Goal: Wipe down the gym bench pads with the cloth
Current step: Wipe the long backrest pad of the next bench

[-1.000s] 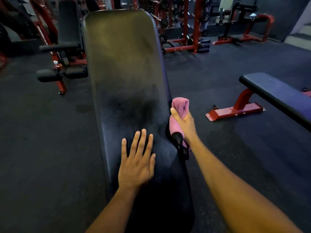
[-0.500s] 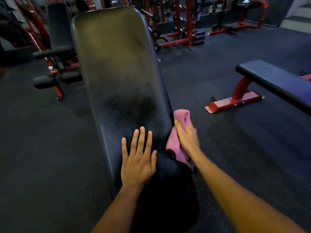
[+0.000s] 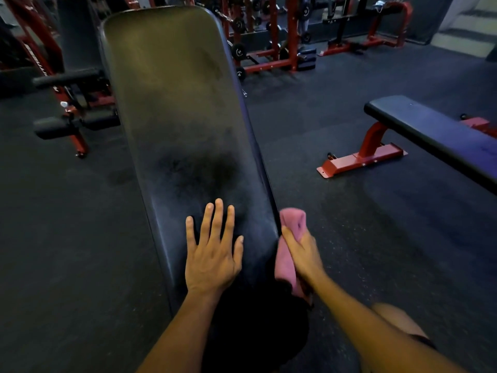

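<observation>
Both forearms are bare from the near edge of the view up to the wrists — no sleeve, cuff, watch or band shows on either. The left hand (image 3: 212, 254) is ungloved, its nails short and plain, with no ring on any visible finger. The right hand (image 3: 302, 255) is ungloved too, and near the right forearm a bare knee shows above a dark hem — apparently shorts, though the fabric is too dim to tell.

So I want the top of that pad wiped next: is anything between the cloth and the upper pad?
Nothing visible: the pink cloth, in the right hand, sits at the bench pad edge; the left hand lies beside it.
</observation>
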A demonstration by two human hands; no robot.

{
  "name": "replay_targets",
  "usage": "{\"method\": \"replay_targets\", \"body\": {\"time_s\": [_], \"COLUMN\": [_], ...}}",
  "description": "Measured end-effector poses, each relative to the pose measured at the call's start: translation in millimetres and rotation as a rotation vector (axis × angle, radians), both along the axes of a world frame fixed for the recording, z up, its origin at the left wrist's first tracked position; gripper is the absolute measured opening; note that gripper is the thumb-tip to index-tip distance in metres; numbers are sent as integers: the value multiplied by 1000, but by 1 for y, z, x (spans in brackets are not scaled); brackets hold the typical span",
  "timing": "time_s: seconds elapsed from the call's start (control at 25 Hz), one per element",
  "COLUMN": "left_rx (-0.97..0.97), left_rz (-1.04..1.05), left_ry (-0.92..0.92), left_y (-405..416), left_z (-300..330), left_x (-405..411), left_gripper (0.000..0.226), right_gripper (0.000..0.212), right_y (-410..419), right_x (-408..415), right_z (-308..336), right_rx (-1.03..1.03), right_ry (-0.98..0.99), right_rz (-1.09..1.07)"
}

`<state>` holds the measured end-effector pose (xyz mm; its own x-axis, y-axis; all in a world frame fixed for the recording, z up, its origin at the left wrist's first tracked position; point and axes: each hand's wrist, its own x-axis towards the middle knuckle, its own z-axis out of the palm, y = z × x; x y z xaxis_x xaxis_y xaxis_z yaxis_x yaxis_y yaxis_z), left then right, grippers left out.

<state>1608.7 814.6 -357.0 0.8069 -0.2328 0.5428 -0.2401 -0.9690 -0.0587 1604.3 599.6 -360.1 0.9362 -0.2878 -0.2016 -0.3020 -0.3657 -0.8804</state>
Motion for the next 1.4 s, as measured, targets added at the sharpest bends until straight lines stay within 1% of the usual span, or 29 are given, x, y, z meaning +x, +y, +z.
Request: {"method": "replay_targets", "body": {"time_s": [0.08,0.16,0.2,0.28,0.36,0.4,0.44,0.56,0.6,0.68,0.76,0.88,1.0,1.12,1.2,1.28,1.32,1.4], "left_rx": [-9,-8,-9,-7,-10,-12,-19,-58,-43,8,40,75,74,73,78,68,60,57], "left_rz": [-9,-12,-7,-3,-3,0,4,-15,-24,-40,-23,15,-8,-15,-18,-24,-27,-28], "left_ry": [-16,-24,-20,-5,27,39,51,52,53,96,114,125,121,103,91,92,102,113], "left_y": [0,1,1,-1,-2,-2,-2,0,-1,-1,2,3,3,6,6,5,5,5], "left_z": [0,0,1,3,7,10,13,-1,-15,-46,-61,-62,-67,-72,-73,-72,-72,-71], "left_x": [1,1,1,1,-1,-2,-3,-31,-50,-88,-103,-98,-99,-97,-96,-96,-98,-99], "left_gripper": [67,66,66,66,66,66,67,69,69,70,70,72,72,73,72,72,72,72], "right_gripper": [56,54,51,45,43,42,39,22,18,15,17,32,37,42,44,46,47,39], "right_y": [9,13,11,-3,-27,-41,-52,-64,-64,-57,-42,-19,-2,11,15,9,3,-4], "right_x": [35,45,38,5,-26,-30,-29,-34,-41,-58,-77,-91,-71,-28,-17,-43,-69,-133], "right_z": [26,37,36,23,9,7,7,18,16,-3,-29,-59,-49,-18,-10,-33,-54,-92], "right_rx": [-39,-61,-89,-166,-199,-214,-206,-46,-24,-29,-31,5,-38,-122,-133,-146,-113,7], "right_ry": [-76,-132,-158,-149,-72,-60,-83,-164,-189,-175,-118,-74,-75,-154,-220,-275,-270,-163], "right_rz": [3,48,86,181,315,332,292,17,-6,53,100,41,-35,-47,-41,-9,3,-5]}}
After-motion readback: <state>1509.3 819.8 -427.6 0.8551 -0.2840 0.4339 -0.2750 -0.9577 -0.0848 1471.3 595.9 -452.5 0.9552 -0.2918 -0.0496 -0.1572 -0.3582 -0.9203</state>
